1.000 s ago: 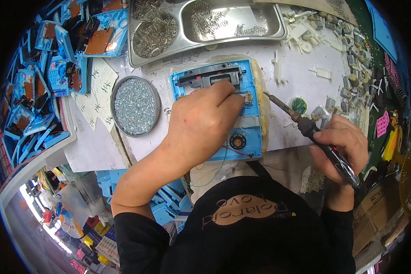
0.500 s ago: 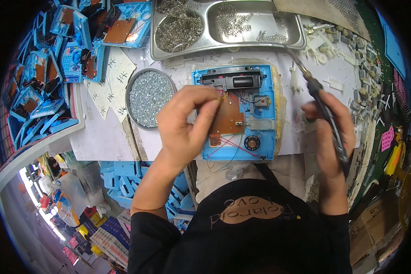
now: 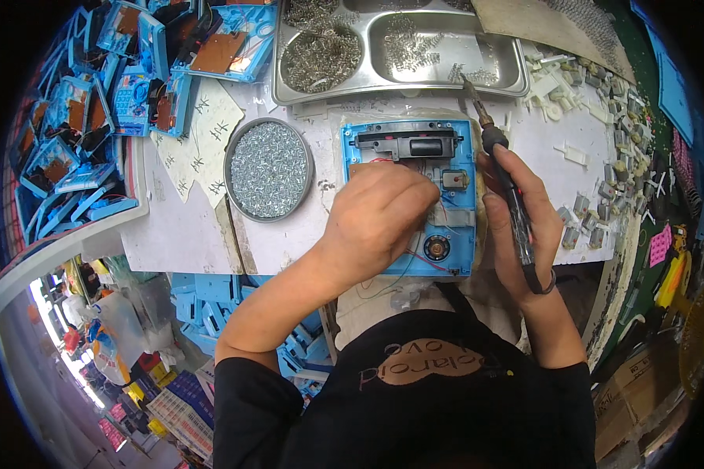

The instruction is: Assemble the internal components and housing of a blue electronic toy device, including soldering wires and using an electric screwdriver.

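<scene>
In front of me lies an opened blue plastic housing point(image 3: 463, 223). A black plastic part point(image 3: 407, 145) runs along its far end, a small metal motor point(image 3: 455, 180) sits at its right, and a round speaker point(image 3: 436, 248) is near the front. My left hand point(image 3: 379, 215) is closed over the middle of the housing, fingers bunched beside the motor. Whatever they pinch is hidden, and most of the brown circuit board point(image 3: 357, 169) is covered. In my right hand point(image 3: 530, 227) is a soldering iron point(image 3: 515, 205), its tip pointing up and away toward the steel tray.
A steel tray point(image 3: 414, 92) of springs stands at the back. To the left are a round dish point(image 3: 228, 173) of small screws and a heap of blue housings point(image 3: 137, 102). Grey motors and white plastic parts point(image 3: 575, 154) lie scattered on the right.
My left hand has moved right across the circuit board, closer to the motor. My right hand has come left with the soldering iron, nearer the housing's edge.
</scene>
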A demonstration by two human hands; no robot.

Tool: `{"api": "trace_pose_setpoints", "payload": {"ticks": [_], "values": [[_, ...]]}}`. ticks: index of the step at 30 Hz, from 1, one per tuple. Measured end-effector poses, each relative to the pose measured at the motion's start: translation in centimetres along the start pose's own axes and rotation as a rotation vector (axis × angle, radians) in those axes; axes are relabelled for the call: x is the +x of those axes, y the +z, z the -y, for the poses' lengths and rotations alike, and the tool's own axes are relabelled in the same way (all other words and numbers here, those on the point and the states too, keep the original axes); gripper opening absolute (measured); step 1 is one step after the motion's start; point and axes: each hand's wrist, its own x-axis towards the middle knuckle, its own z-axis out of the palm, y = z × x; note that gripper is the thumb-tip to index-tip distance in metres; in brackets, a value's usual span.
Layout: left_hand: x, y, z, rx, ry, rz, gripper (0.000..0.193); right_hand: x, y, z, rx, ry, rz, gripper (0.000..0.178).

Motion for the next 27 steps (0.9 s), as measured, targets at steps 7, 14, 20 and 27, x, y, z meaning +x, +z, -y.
{"api": "trace_pose_setpoints", "payload": {"ticks": [7, 14, 20, 27], "values": [[1.1, 0.0, -1.1, -0.259, -0.439, -0.039, 0.013, 0.6, -0.9, 0.0, 0.110, -0.049, -0.016, 0.049], [1.4, 0.0, -1.2, -0.297, -0.431, -0.072, 0.013, 2.9, 1.1, 1.5, 0.126, -0.158, 0.007, 0.057], [1.8, -0.2, -0.9, -0.233, -0.335, -0.097, 0.013, 3.9, 2.1, 1.3, 0.095, -0.218, -0.013, 0.057], [1.4, 0.6, -0.1, -0.018, -0.072, -0.089, 0.021, 3.4, 0.8, 1.3, -0.104, -0.304, -0.033, 0.054]]}}
